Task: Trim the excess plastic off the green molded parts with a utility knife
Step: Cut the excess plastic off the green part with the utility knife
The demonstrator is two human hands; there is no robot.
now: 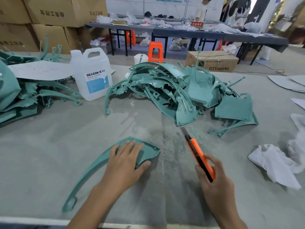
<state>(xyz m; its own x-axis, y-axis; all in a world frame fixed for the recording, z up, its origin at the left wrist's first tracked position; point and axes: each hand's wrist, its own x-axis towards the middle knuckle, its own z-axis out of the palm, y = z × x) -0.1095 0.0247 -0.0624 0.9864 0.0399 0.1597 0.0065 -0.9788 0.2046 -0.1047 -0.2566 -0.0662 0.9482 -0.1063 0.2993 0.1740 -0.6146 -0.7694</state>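
Two hands show in the head view: the left hand (125,161) presses a curved green part (148,150) flat, fingers (127,147) straight and spread; the right hand (212,177) grips an orange utility knife (198,154), blade out, just right of them. Shavings (175,146) between the hands could let the part skid, swinging the blade toward the left fingertips. Beyond the fingers a pile of parts (173,90) and a white jug (94,75) crowd the reach.
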